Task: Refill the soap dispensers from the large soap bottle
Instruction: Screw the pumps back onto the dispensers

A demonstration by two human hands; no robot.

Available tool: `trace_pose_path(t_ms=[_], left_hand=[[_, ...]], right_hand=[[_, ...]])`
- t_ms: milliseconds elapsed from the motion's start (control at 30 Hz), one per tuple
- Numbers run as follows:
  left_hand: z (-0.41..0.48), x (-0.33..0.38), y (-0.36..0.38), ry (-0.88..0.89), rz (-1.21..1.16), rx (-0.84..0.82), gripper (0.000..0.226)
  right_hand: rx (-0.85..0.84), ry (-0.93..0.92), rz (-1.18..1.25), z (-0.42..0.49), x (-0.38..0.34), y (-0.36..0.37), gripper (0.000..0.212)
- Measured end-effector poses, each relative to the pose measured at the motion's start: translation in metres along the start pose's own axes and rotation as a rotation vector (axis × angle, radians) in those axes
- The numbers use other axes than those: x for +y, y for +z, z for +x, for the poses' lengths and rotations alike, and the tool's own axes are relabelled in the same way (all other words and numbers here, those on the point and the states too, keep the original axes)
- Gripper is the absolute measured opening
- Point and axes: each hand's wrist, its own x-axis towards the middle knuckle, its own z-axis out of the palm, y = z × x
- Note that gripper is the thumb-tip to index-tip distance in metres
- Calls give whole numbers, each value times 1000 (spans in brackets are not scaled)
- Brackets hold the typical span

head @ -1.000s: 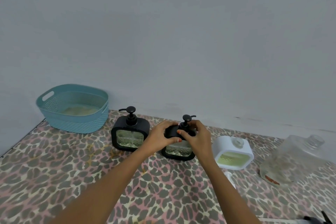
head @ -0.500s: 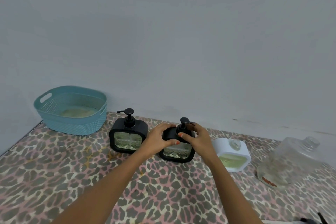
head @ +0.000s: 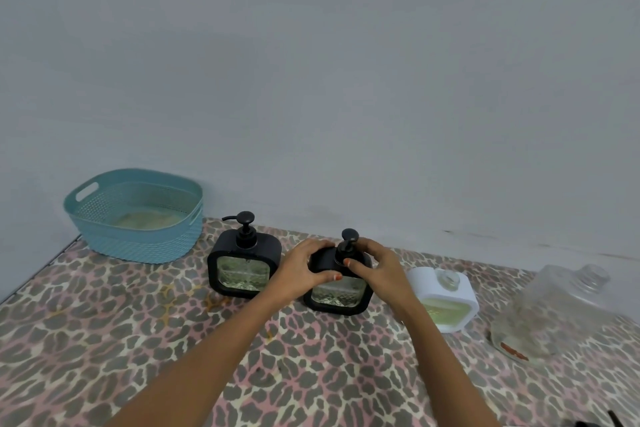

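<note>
Left hand [head: 304, 269]: gripping dispenser [head: 337, 298] body, steadying it upright.
Right hand [head: 379, 269]: pinching pump [head: 349, 236] collar, likely for twisting.
White dispenser [head: 445, 291]: standing pumpless, just right of hands.

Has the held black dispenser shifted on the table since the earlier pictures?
No. The held dispenser keeps the same gaps to the left black dispenser and white dispenser.

A: How is the light?
B: Soft, even, rather dim; where from I cannot tell. The wall [head: 311, 62] reads flat grey; only a faint shadow sits under the dispenser [head: 337, 302].
A: And sharpness?
B: Fair in the middle. The cloth [head: 104, 340] bows along its left border (wide lens), and the bottle [head: 554, 308] at right looks smeared and soft.
</note>
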Motion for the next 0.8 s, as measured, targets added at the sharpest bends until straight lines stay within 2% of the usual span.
trace_pose_path(t_ms=[67, 200, 267, 333, 433, 533, 700, 800], left_hand=[[0, 0, 0, 2, 6, -1, 58], [0, -2, 0, 8, 7, 1, 57], [0, -2, 0, 5, 6, 1, 56], [0, -2, 0, 3, 3, 1, 56], [-1, -1, -1, 6, 4, 3, 55], [-1, 1, -1, 14, 28, 3, 54], [-2, 2, -1, 23, 32, 8, 54], [-2, 2, -1, 26, 35, 17, 53]], right_hand=[[97, -14, -23, 3, 0, 6, 22], [213, -41, -41, 7, 1, 22, 35], [171, -24, -36, 6, 1, 21, 37], [61, 7, -36, 3, -2, 14, 42], [-48, 9, -37, -2, -8, 1, 32], [26, -6, -61, 2, -6, 1, 24], [183, 4, -125, 10, -1, 19, 33], [184, 10, -145, 10, 1, 23, 39]])
